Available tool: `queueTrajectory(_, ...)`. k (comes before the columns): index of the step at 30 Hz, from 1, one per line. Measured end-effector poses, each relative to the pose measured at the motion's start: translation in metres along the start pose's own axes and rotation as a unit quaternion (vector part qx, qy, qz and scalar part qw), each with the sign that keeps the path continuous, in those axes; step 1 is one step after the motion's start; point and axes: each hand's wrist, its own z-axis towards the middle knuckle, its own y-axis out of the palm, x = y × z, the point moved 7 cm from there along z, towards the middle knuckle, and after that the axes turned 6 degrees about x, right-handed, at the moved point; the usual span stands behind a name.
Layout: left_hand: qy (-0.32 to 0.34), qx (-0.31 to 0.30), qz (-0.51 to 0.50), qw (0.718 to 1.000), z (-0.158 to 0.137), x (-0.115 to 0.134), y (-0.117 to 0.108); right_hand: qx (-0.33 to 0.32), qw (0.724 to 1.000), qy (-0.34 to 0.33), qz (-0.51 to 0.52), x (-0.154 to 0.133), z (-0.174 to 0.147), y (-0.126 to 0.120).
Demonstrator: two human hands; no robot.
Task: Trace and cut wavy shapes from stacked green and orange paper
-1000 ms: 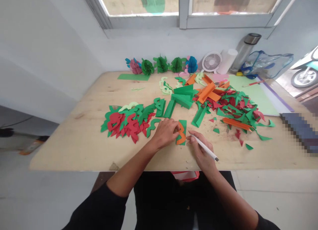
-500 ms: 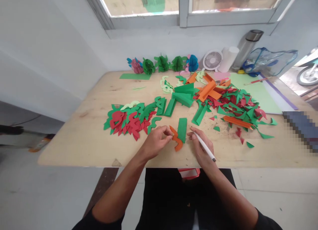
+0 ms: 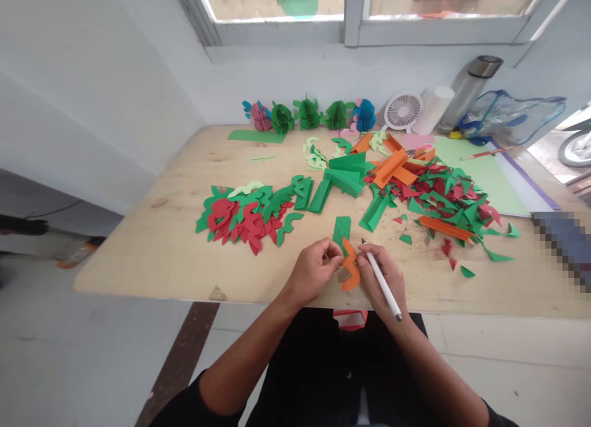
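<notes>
Near the table's front edge, my left hand (image 3: 318, 266) pinches a wavy orange paper cutout (image 3: 353, 278) by its left side. My right hand (image 3: 382, 272), just right of the cutout, is closed around a white pen (image 3: 384, 283) with dark ends. The pen slants, its upper end close to the cutout's top. Behind the cutout lies a green paper strip (image 3: 341, 228), its lower end partly hidden. To the left spreads a heap of red paper cutouts (image 3: 252, 226) mixed with green paper cutouts (image 3: 278, 203).
Folded green paper (image 3: 346, 173) and folded orange paper (image 3: 391, 167) lie mid-table. Red and green scraps (image 3: 455, 193) are piled at right. Along the wall stand several paper ornaments (image 3: 307, 112), a small fan (image 3: 403, 111) and a bottle (image 3: 475, 85). The table's front edge (image 3: 161, 296) is close.
My left hand has moved right with the orange cutout, which now overlaps the green strip's lower end. My right hand still holds the pen, now close beside the cutout. The view has shifted slightly.
</notes>
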Motion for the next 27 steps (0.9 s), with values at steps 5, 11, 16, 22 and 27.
queueTrajectory(5, -0.003, 0.006, 0.003, 1.000, -0.002, -0.003, 0.002, -0.002, 1.000, -0.008, -0.020, -0.001, -0.002, 0.000)
queueTrajectory(11, 0.063, 0.040, 0.195, 0.978, 0.000, -0.001, -0.009, 0.019, 0.998, -0.006, -0.058, 0.006, 0.005, -0.010)
queueTrajectory(16, 0.091, -0.046, 0.350, 0.931, 0.005, -0.004, 0.004, 0.037, 0.996, -0.007, -0.077, 0.015, 0.009, -0.021)
queueTrajectory(22, 0.104, -0.065, 0.363, 0.924, 0.011, -0.005, 0.006, 0.040, 0.995, -0.024, -0.086, 0.016, 0.008, -0.022)
queueTrajectory(27, 0.076, -0.035, 0.317, 0.945, 0.022, -0.003, -0.004, 0.041, 0.994, -0.023, -0.102, 0.012, 0.009, -0.021)
